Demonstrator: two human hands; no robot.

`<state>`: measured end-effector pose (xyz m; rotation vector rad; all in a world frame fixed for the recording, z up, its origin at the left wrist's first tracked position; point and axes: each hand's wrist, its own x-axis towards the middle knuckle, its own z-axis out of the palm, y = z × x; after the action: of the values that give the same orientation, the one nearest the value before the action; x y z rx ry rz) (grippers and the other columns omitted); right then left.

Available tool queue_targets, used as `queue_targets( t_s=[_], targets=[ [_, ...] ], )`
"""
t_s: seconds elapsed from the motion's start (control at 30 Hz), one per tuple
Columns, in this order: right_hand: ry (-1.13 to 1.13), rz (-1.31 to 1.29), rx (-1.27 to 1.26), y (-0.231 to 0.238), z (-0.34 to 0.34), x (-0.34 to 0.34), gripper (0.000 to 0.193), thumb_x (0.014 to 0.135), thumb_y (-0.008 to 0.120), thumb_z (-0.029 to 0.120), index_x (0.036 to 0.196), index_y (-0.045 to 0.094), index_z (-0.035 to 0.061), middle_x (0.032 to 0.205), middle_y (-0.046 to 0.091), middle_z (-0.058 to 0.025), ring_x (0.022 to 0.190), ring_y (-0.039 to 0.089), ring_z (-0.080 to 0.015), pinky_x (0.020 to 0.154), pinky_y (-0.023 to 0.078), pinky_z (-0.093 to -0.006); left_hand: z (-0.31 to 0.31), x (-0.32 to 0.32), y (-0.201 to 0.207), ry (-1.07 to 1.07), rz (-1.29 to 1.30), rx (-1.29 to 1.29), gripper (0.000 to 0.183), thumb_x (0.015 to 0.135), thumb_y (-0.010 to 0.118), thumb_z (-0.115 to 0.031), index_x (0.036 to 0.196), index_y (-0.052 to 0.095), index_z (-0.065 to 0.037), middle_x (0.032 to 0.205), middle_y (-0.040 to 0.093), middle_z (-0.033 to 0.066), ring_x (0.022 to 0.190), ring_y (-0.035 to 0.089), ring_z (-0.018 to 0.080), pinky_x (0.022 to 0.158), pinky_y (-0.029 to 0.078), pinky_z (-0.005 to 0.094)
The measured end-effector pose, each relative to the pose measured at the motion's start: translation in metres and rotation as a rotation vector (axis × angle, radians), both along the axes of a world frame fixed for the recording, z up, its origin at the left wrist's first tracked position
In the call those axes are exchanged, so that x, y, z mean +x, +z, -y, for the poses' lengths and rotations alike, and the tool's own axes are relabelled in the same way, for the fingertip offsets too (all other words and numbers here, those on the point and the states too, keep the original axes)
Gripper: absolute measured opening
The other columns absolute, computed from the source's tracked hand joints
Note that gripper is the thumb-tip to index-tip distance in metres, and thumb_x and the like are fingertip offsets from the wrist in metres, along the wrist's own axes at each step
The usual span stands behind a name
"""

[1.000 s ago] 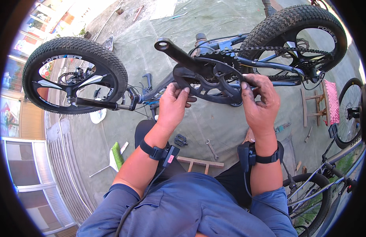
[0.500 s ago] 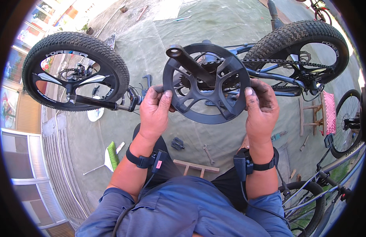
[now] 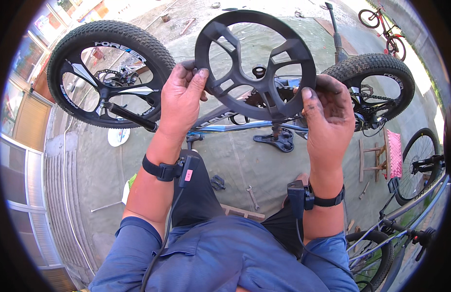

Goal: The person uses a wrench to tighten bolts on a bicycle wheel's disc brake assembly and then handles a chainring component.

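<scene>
A black ring-shaped chain guard (image 3: 308,63) with broad spokes is held up in front of me, its face turned toward me. My left hand (image 3: 184,95) pinches its left rim between thumb and curled fingers. On the opposite side, my right hand (image 3: 330,107) grips the lower right rim, fingertips dark with grime. Behind the guard is an upside-down bicycle, its blue frame (image 3: 245,125) partly covered by it. A toothed chainring and the crank show in part through the guard's gaps. The saddle (image 3: 279,141) is down at the ground below the frame.
The bicycle's front wheel (image 3: 159,48) stands at left, its rear wheel (image 3: 396,68) at right. On the green ground sheet lie a pedal (image 3: 217,183) and a wrench (image 3: 253,198). A wooden stool with a pink top (image 3: 394,153) and another bicycle (image 3: 420,194) are at right.
Both hands have raised the chain guard away from the crank and tilted it. The crank arm that showed through it is now behind it. My view has shifted, showing more of the frame and saddle.
</scene>
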<state>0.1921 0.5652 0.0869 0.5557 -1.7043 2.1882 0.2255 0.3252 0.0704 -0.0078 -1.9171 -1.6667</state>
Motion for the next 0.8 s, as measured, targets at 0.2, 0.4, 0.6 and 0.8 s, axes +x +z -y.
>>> queue_targets(
  t_s=[0.2, 0.4, 0.6, 0.8],
  targets=[
    [0.011, -0.48, 0.266, 0.003, -0.011, 0.037, 0.028, 0.068, 0.063, -0.015, 0.091, 0.062, 0.0016, 0.103, 0.064, -0.0137, 0.095, 0.063, -0.0233, 0.081, 0.051, -0.0331, 0.0, 0.044, 0.006, -0.052, -0.132, -0.006, 0.018, 0.092, 0.061, 0.0, 0.109, 0.055, -0.002, 0.11, 0.066, 0.0117, 0.099, 0.064, 0.0135, 0.081, 0.053, 0.0254],
    [0.061, -0.536, 0.353, -0.013, -0.018, 0.075, 0.028, 0.069, 0.064, -0.014, 0.09, 0.063, 0.0042, 0.104, 0.061, -0.0176, 0.105, 0.061, -0.033, 0.078, 0.053, -0.0346, 0.0, 0.079, -0.005, -0.008, -0.176, 0.11, 0.017, 0.091, 0.062, 0.002, 0.106, 0.055, -0.003, 0.119, 0.062, 0.0142, 0.102, 0.063, 0.0141, 0.079, 0.055, 0.0266],
    [0.107, -0.557, 0.386, -0.015, -0.021, 0.093, 0.029, 0.069, 0.064, -0.015, 0.091, 0.064, 0.003, 0.107, 0.06, -0.0193, 0.107, 0.06, -0.0335, 0.074, 0.055, -0.0333, 0.0, 0.101, 0.003, -0.011, -0.227, 0.102, 0.019, 0.091, 0.063, 0.001, 0.107, 0.055, -0.004, 0.122, 0.061, 0.0149, 0.101, 0.064, 0.0137, 0.078, 0.056, 0.0263],
    [0.086, -0.57, 0.406, -0.008, -0.025, 0.101, 0.029, 0.069, 0.063, -0.015, 0.092, 0.064, 0.0024, 0.106, 0.061, -0.0179, 0.104, 0.061, -0.0318, 0.076, 0.053, -0.0321, -0.003, 0.11, 0.0, -0.032, -0.183, 0.15, 0.019, 0.091, 0.064, 0.0, 0.107, 0.055, -0.003, 0.121, 0.061, 0.0148, 0.1, 0.064, 0.0149, 0.076, 0.056, 0.0269]
  ],
)
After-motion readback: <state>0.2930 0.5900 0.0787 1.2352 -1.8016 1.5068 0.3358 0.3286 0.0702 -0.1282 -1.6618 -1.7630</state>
